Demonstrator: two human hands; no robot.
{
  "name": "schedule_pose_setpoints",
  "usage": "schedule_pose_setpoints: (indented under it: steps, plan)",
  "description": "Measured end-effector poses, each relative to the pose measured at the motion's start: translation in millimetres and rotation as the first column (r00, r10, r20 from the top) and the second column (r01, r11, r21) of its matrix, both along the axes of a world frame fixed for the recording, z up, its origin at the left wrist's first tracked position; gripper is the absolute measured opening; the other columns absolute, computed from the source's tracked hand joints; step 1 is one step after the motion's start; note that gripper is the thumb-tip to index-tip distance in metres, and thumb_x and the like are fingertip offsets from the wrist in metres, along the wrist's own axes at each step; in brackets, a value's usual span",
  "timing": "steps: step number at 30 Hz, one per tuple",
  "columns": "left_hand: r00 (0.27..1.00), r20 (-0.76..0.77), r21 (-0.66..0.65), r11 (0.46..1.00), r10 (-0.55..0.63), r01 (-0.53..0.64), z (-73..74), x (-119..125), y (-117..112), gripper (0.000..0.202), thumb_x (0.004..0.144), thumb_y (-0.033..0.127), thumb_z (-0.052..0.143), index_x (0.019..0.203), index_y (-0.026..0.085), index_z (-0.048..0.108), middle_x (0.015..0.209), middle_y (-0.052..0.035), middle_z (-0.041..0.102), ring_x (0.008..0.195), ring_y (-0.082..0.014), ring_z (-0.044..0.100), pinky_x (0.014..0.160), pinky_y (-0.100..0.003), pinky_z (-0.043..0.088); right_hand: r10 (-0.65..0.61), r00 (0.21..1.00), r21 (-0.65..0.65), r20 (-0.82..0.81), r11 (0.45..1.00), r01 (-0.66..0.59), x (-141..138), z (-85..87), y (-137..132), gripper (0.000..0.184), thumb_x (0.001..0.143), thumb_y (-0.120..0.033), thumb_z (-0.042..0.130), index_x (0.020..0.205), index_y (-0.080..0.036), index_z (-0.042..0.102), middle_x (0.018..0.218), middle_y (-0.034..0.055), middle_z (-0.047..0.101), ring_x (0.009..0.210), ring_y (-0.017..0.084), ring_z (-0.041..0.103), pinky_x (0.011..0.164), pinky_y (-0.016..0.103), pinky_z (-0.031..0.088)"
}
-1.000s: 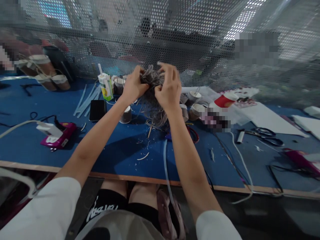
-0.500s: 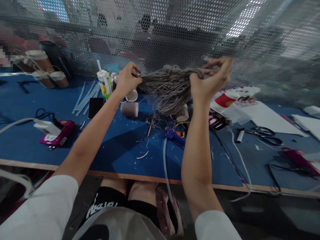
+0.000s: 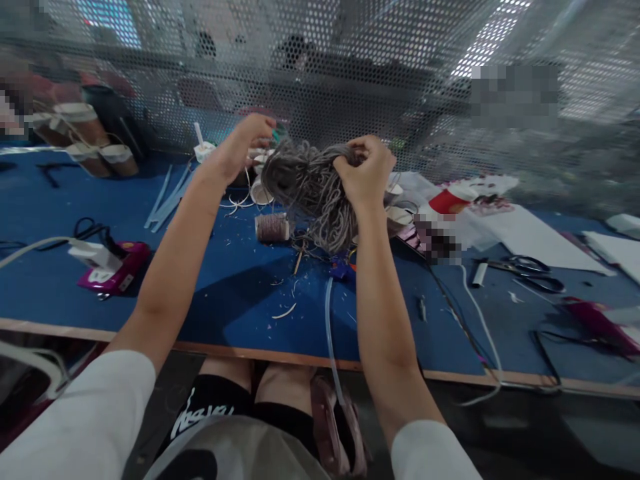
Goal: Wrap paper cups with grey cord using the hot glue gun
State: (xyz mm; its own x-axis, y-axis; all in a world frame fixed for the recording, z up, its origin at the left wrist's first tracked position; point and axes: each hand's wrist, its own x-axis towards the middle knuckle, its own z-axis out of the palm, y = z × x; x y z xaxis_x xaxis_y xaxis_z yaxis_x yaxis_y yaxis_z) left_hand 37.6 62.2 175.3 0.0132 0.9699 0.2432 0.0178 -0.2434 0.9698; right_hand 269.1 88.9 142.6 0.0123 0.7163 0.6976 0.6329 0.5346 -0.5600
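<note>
A tangled bundle of grey yarn (image 3: 313, 190) hangs above the blue table (image 3: 240, 300). My right hand (image 3: 367, 173) is closed in a fist on the bundle's upper right part. My left hand (image 3: 243, 143) is raised just left of the bundle, fingers pinched together near its top edge; what they hold is hidden. Loose strands dangle from the yarn toward the table. A small cup wrapped in brownish thread (image 3: 273, 227) lies on its side beneath the bundle.
Paper cups (image 3: 261, 192) stand behind the yarn. A pink tool (image 3: 113, 270) with cables lies at left, clear sticks (image 3: 167, 197) behind it. Scissors (image 3: 530, 272), white paper (image 3: 540, 237) and a red-and-white cup (image 3: 450, 200) are at right. A perforated metal screen (image 3: 400, 87) backs the table.
My hands had spread the yarn wide half a second ago; now the right hand has come back left and the bundle is gathered again. The thread-wrapped cup shows lying on the table.
</note>
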Motion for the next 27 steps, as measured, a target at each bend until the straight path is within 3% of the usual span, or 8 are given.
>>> schedule_pose_setpoints:
  steps: [2,4,7,12,19,22,25,27]
  plan:
    - [0.990,-0.086,0.135,0.986,0.107,-0.095,5.2,0.0,-7.4,0.029,0.075,0.004,0.062,0.099,0.022,0.063,0.118,-0.0040,0.060,0.120,-0.0227,0.055,0.092,-0.032,0.047,0.010,1.000,-0.001,0.017,1.000,-0.010,-10.7,3.5,-9.0,0.014,0.077,-0.025,0.063,0.091,-0.029,0.062,0.102,0.0045,0.072,0.114,0.028,0.062,0.105,0.048,0.047]
    - [0.980,-0.195,0.235,0.972,0.037,0.010,5.7,4.0,-12.1,0.037,0.071,0.001,0.068,0.101,0.021,0.066,0.120,-0.0033,0.063,0.118,-0.0205,0.056,0.101,-0.030,0.045,0.036,0.999,-0.007,0.030,0.999,-0.036,-17.5,6.6,-15.2,0.015,0.077,-0.024,0.064,0.091,-0.029,0.062,0.102,0.0040,0.072,0.113,0.027,0.062,0.105,0.047,0.047]
    - [0.934,-0.319,0.179,0.957,-0.164,0.229,1.0,13.2,-14.1,0.026,0.071,0.001,0.067,0.090,0.018,0.072,0.100,-0.0026,0.071,0.097,-0.0178,0.063,0.096,-0.031,0.049,0.080,0.997,-0.023,0.022,0.997,-0.080,-19.7,8.6,-17.7,0.016,0.077,-0.024,0.063,0.093,-0.027,0.063,0.103,0.0051,0.071,0.114,0.028,0.063,0.103,0.048,0.049]
    - [0.939,-0.272,0.124,0.960,-0.211,0.252,-9.3,21.9,-9.7,0.023,0.065,0.007,0.072,0.087,0.014,0.073,0.082,-0.0004,0.070,0.091,-0.0198,0.067,0.084,-0.030,0.053,0.110,0.994,-0.101,-0.022,0.989,-0.112,-16.1,7.5,-15.7,0.017,0.082,-0.027,0.059,0.098,-0.026,0.063,0.111,0.0089,0.069,0.125,0.031,0.058,0.105,0.052,0.048]
    - [0.957,-0.257,0.187,0.965,-0.132,0.183,-18.8,25.8,0.6,0.024,0.062,0.004,0.069,0.084,0.014,0.073,0.075,0.0005,0.068,0.081,-0.0158,0.066,0.077,-0.025,0.054,0.032,0.999,-0.061,0.016,0.998,-0.031,-18.8,6.4,-14.7,0.010,0.078,-0.024,0.065,0.088,-0.023,0.063,0.099,0.0075,0.069,0.113,0.030,0.062,0.109,0.053,0.044]
    - [0.940,-0.339,0.264,0.954,-0.044,0.140,-20.1,25.3,6.3,0.025,0.063,0.006,0.066,0.086,0.014,0.074,0.077,0.0000,0.071,0.082,-0.0155,0.066,0.081,-0.026,0.054,0.149,0.989,-0.084,0.005,0.985,-0.148,-13.4,8.0,-12.3,0.014,0.075,-0.027,0.070,0.086,-0.022,0.063,0.094,0.0052,0.068,0.105,0.028,0.065,0.104,0.051,0.048]
    - [0.918,-0.394,0.354,0.929,0.047,0.105,-20.7,24.8,11.4,0.027,0.065,0.009,0.063,0.090,0.014,0.074,0.085,-0.0017,0.074,0.086,-0.0157,0.066,0.085,-0.027,0.054,0.327,0.945,-0.165,-0.028,0.931,-0.327,-4.2,9.9,-10.2,0.032,0.070,-0.036,0.079,0.094,-0.023,0.063,0.099,0.0033,0.068,0.103,0.027,0.065,0.099,0.050,0.050]
    - [0.918,-0.392,0.380,0.920,0.063,0.099,-21.3,25.8,13.0,0.027,0.069,0.011,0.061,0.092,0.014,0.074,0.089,-0.0029,0.075,0.089,-0.0156,0.067,0.086,-0.026,0.053,0.368,0.929,-0.184,-0.052,0.910,-0.371,0.5,10.8,-9.4,0.042,0.065,-0.039,0.084,0.097,-0.024,0.062,0.103,0.0030,0.068,0.105,0.027,0.064,0.099,0.050,0.050]
